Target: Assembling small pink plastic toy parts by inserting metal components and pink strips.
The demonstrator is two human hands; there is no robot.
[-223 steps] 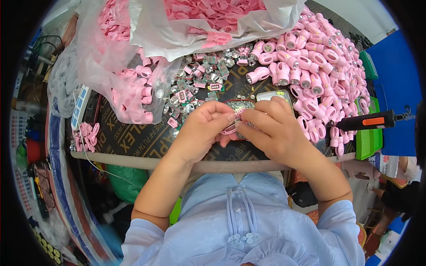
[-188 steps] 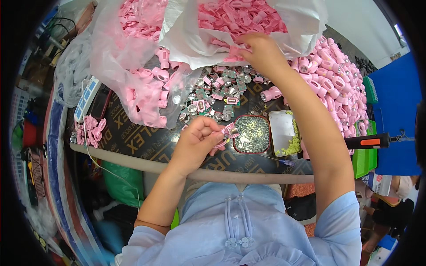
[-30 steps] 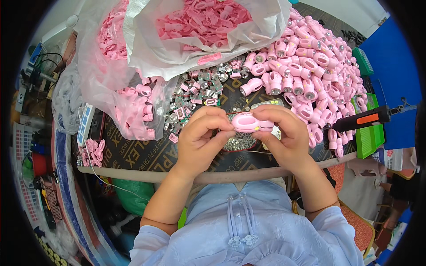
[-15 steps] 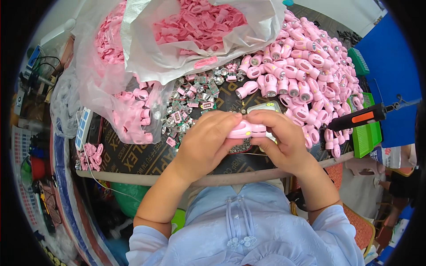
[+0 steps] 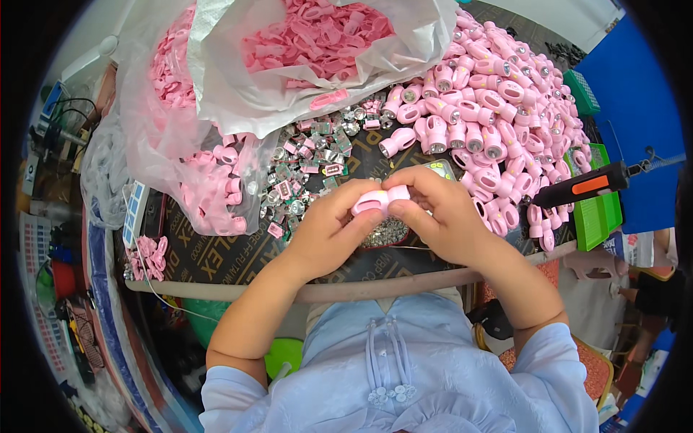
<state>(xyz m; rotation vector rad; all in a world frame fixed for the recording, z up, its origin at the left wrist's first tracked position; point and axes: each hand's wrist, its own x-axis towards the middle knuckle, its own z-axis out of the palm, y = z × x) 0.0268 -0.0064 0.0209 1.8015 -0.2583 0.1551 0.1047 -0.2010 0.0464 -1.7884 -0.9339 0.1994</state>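
My left hand point(image 5: 326, 232) and right hand point(image 5: 446, 222) curl inward, pinching a pink torch point(image 5: 383, 198). It's between them, at my twelve o'clock.

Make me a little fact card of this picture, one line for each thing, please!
Left hand: holds the left end of a pink torch
Right hand: holds its right end
Torch pile: pink, on the right
White bag: open, with pink parts inside
Tool: black and orange, far right
Tray: green, far right
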